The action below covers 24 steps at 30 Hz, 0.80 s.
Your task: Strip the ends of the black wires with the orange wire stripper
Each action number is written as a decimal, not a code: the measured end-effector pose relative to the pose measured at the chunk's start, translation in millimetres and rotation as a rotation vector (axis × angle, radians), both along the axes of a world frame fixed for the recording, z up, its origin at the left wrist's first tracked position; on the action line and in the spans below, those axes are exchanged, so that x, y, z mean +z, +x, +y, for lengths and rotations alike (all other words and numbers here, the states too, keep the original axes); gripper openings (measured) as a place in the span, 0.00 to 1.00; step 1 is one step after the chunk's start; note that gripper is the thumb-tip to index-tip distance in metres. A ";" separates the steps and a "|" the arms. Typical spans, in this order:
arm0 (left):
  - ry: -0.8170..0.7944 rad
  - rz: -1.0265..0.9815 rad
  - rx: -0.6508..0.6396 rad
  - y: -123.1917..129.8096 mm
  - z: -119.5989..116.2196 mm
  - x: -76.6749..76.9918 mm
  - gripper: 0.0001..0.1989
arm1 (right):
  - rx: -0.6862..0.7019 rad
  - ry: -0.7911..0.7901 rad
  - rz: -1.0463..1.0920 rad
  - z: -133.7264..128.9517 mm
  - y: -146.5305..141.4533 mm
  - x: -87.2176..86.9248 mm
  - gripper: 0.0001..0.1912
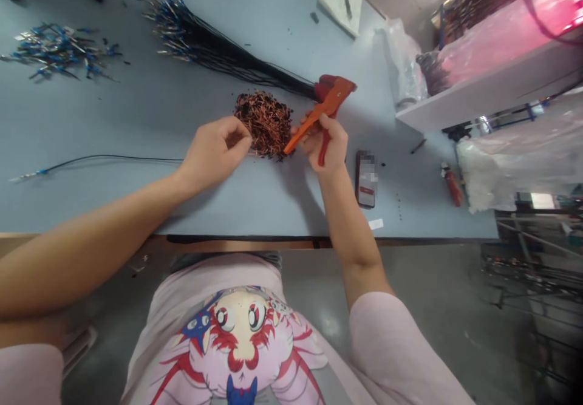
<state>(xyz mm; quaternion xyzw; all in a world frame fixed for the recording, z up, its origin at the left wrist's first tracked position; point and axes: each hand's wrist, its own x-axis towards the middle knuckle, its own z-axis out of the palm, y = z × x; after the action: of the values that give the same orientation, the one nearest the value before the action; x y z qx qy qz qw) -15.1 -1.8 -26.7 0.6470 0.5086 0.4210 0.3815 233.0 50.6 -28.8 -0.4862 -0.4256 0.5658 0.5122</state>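
Observation:
My left hand (216, 153) is closed in a pinch at the near left edge of a pile of copper-coloured wire scraps (264, 122). A thin black wire (113, 156) with a blue-and-silver terminal at its left end runs along the table to this hand; its other end is hidden at the fingers. My right hand (330, 144) grips an orange and red wire stripper (325, 110), its head pointing away from me. Behind the scraps lies a bundle of black wires (246, 59) with blue-and-silver terminals, its right end reaching the stripper's head.
Loose blue terminals (61, 53) lie in a heap at the far left. A phone (365, 178) is right of my right forearm. A pale board (341, 1) sits at the back, a red-bodied tool (452, 185) at the right. A white shelf (492, 80) holds plastic-wrapped goods.

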 end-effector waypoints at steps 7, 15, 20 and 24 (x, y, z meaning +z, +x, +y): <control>-0.008 0.011 -0.015 0.8 0.1 0.5 0.04 | -0.067 0.059 0.067 -10.6 18.7 12.3 0.07; 0.008 0.037 -0.051 2.9 -1.3 -1.7 0.04 | -0.111 -0.043 0.074 10.6 8.6 -7.9 0.11; 0.048 -0.032 -0.017 1.0 0.9 -4.9 0.05 | -0.022 -0.139 0.055 2.1 -0.2 7.4 0.19; 0.107 -0.093 0.052 2.0 -1.7 -3.2 0.04 | -0.041 -0.076 -0.032 -42.8 -3.9 18.5 0.21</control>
<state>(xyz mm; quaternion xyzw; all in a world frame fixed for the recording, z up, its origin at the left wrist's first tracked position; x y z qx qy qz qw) -13.1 -3.4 -29.9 0.6331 0.4836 0.4868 0.3584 229.1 7.8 -10.3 -0.5228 -0.4018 0.5632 0.4981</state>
